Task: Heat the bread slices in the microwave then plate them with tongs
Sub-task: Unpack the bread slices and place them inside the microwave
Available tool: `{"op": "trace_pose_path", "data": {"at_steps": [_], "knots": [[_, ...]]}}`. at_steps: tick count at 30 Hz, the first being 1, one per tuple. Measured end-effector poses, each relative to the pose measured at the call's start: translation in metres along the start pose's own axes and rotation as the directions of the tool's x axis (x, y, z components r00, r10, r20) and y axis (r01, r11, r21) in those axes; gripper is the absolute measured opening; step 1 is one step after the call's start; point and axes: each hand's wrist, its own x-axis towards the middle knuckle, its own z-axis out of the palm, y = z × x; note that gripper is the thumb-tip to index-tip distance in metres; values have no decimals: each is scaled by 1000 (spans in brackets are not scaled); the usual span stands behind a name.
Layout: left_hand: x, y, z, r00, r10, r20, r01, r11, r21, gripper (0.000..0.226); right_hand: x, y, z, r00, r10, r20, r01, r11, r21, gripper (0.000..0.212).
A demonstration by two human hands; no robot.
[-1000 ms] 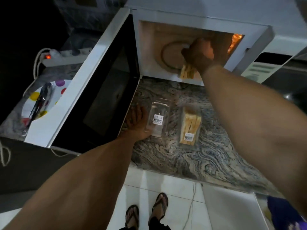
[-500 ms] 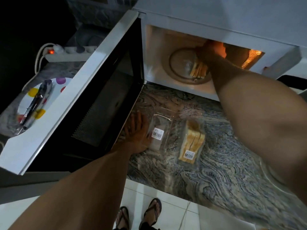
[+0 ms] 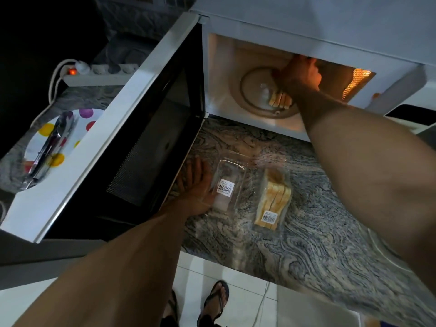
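Currently, we take the microwave [image 3: 306, 22] as the landmark; it stands at the back of the marbled table [image 3: 318, 232], its door [image 3: 132, 142] swung fully open toward the left and its cavity lit from within. Inside the cavity, we see the right hand [image 3: 299, 75] reaching over the glass turntable [image 3: 254, 90]. Its fingers are curled round a small stack of bread slices [image 3: 280, 100], which it holds on edge; we cannot tell whether the slices touch the turntable. An orange glow shows at the right wall of the cavity.

In front of the microwave, just beside the lower edge of the open door, we see the left hand [image 3: 195, 182] lying flat on the table, fingers straight and spread, holding nothing. Its thumb side touches a clear plastic pack [image 3: 227, 185] bearing a barcode label. To the right of that pack, also in front of the microwave, lies a second clear pack with bread [image 3: 273, 199] still in it, likewise labelled.

Left of the microwave, beyond the open door, we see a white plate [image 3: 70, 119] with coloured dots, partly hidden by the door. Dark tongs [image 3: 47, 149] lie across it. Behind the plate, a power strip [image 3: 101, 73] shows a red lit switch. Below the table edge, two sandalled feet [image 3: 212, 303] stand on the tiled floor [image 3: 245, 293].
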Motion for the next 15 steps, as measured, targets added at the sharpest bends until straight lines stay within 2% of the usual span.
{"op": "trace_pose_path", "data": {"at_steps": [4, 7, 12, 15], "knots": [[0, -3, -7, 995, 33, 91, -29, 998, -48, 92, -21, 1, 1, 997, -66, -30, 63, 996, -66, 67], [-4, -1, -13, 995, 41, 93, -34, 997, -74, 91, -54, -4, 0, 992, -100, -76, 97, 994, -45, 72], [-9, 0, -16, 997, 51, 61, -43, 990, -132, 85, -152, -24, 13, 997, -71, -25, 75, 957, 281, 61], [-11, -5, -13, 997, 72, 20, -67, 982, -177, 73, -220, -35, 24, 998, -52, 43, 32, 923, 383, 66]]}}
